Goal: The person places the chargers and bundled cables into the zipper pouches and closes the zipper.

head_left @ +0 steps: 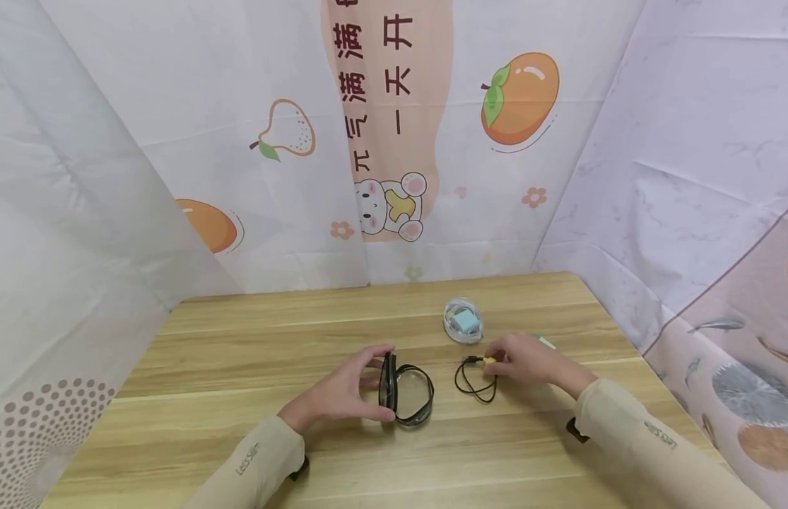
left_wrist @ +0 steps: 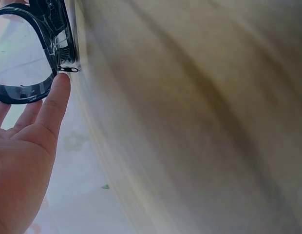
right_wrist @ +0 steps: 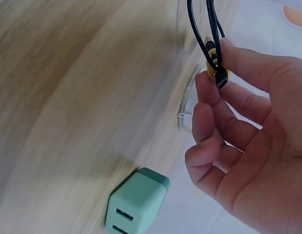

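Note:
My left hand [head_left: 343, 389] holds a clear round zip pouch [head_left: 414, 417] with black edging by its rim, thumb at the near end and fingers at the far end. The pouch stands on the table with its two halves spread apart. In the left wrist view, a fingertip touches the pouch beside its small zipper pull [left_wrist: 69, 69]. My right hand [head_left: 524, 359] pinches a thin black cable [head_left: 476, 390] at a yellow part [head_left: 490, 360] between thumb and fingers. The right wrist view shows the cable's loops [right_wrist: 213, 22] rising above the fingertips, with a dark plug end [right_wrist: 221, 78] at the pinch.
Behind the cable, a clear round case [head_left: 454, 335] holds a light-blue block [head_left: 466, 322]. A green charger [right_wrist: 139, 200] with two slots lies beside my right hand, mostly hidden in the head view. Printed cloth [head_left: 292, 212] hangs behind the wooden table [head_left: 254, 332].

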Demonstrator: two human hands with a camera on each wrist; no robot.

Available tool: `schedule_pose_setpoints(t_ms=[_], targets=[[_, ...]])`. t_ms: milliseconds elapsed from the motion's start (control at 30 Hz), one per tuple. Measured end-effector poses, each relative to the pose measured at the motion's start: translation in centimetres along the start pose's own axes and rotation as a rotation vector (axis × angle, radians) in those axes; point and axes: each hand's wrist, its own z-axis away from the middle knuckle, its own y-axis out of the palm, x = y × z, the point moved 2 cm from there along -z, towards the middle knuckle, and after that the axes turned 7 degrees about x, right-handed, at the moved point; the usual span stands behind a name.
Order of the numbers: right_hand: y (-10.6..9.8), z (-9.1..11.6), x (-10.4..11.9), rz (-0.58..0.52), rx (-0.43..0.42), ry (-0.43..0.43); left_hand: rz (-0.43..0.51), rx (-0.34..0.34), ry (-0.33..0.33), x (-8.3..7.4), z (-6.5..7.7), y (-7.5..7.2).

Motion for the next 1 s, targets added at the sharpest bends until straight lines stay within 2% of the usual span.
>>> schedule_pose_setpoints(t_ms=[167,300,500,700,1000], targets=[[-0.3,-0.3,0.3,-0.057,0.019,-0.004,0.004,0.001,0.002,-0.1,0.0,-0.1],[-0.6,-0.5,0.8,-0.086,0.015,-0.042,0.004,0.003,-0.007,-0.2,-0.1,-0.1],[-1.0,-0.7,1.6,-0.214,0.013,-0.093,0.006,0.006,0.002,-0.2,-0.2,0.0],[-1.2,-1.0,2.2,-0.323,0.024,-0.049,-0.004,0.007,-0.002,-0.2,-0.3,0.1],[-1.2,-2.0,4.5,-0.358,0.023,-0.016,0.002,-0.005,-0.010,-0.4,-0.6,0.5]])
